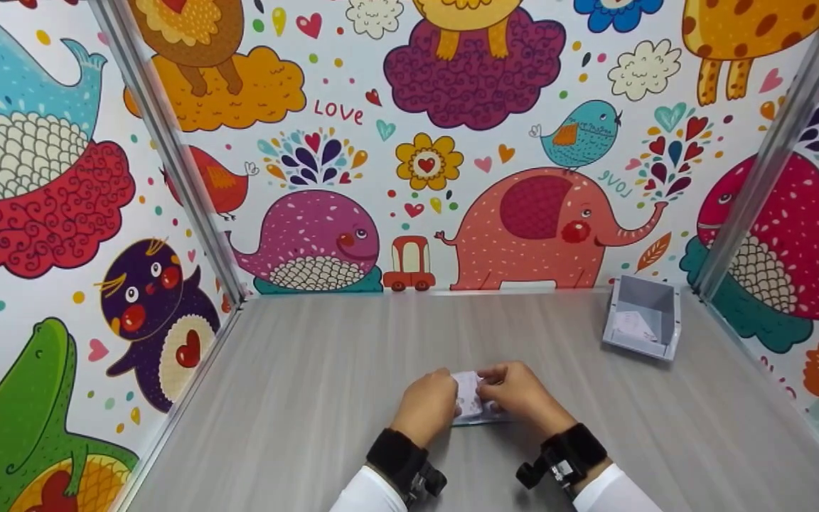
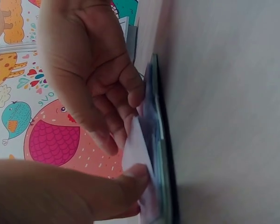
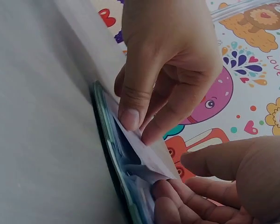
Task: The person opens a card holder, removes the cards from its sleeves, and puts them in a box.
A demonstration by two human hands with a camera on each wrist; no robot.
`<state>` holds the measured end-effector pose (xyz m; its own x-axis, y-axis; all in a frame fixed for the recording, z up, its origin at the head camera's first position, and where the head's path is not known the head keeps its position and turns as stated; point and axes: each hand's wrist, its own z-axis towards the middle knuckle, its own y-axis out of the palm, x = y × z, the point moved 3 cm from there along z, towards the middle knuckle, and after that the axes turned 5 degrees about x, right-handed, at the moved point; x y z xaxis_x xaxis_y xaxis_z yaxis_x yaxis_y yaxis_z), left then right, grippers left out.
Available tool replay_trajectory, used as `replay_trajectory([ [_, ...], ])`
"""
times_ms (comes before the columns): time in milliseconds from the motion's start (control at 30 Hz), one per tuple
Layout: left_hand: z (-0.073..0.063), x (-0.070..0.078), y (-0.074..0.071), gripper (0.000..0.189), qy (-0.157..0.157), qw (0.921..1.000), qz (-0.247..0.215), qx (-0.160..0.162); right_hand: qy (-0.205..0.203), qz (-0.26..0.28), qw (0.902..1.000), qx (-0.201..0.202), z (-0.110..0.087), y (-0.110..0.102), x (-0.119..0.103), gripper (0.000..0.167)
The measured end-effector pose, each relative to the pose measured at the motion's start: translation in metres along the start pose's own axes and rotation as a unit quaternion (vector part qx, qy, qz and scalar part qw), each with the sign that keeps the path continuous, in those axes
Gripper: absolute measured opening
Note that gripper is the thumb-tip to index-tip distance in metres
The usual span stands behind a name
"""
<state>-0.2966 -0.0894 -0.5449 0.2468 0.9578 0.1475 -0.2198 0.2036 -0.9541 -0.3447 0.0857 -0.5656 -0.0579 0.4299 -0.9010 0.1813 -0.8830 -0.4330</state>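
Note:
My left hand [image 1: 429,402] pinches a white paper slip [image 1: 468,392] with faint print, its thumb [image 3: 130,120] pressed along one edge. Beneath the slip lies a thin, flat booklet [image 3: 114,147] with teal edges and clear plastic sleeves, flat on the table. One corner of the slip is lifted and bent over an open sleeve. On the other side is my right hand [image 1: 520,392], its loosely bent fingers touching the slip and sleeve edge while the thumb [image 3: 200,158] stands apart. Both hands hide much of the booklet in the head view.
A grey open bin [image 1: 667,313] stands at the back right of the wood-grain table [image 1: 310,370], with white paper [image 1: 633,326] inside. Walls with cartoon animals and metal corner posts [image 1: 168,142] enclose the table at the back and sides.

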Motion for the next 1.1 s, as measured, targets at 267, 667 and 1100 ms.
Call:
replay_trajectory([
  [267,-0.002,0.001,0.001,0.004,0.018,0.9997,0.01,0.017,0.028,0.016,0.9986,0.043,0.0,0.008,0.002,0.048],
  [667,-0.002,0.003,-0.003,0.008,0.002,1.0,0.001,-0.008,0.054,-0.003,0.9969,0.057,0.0,0.011,0.006,0.045],
  [1100,0.011,-0.017,0.054,0.012,0.038,0.9986,0.012,0.035,0.072,0.066,0.9947,0.029,-0.002,0.006,0.006,0.03],
])
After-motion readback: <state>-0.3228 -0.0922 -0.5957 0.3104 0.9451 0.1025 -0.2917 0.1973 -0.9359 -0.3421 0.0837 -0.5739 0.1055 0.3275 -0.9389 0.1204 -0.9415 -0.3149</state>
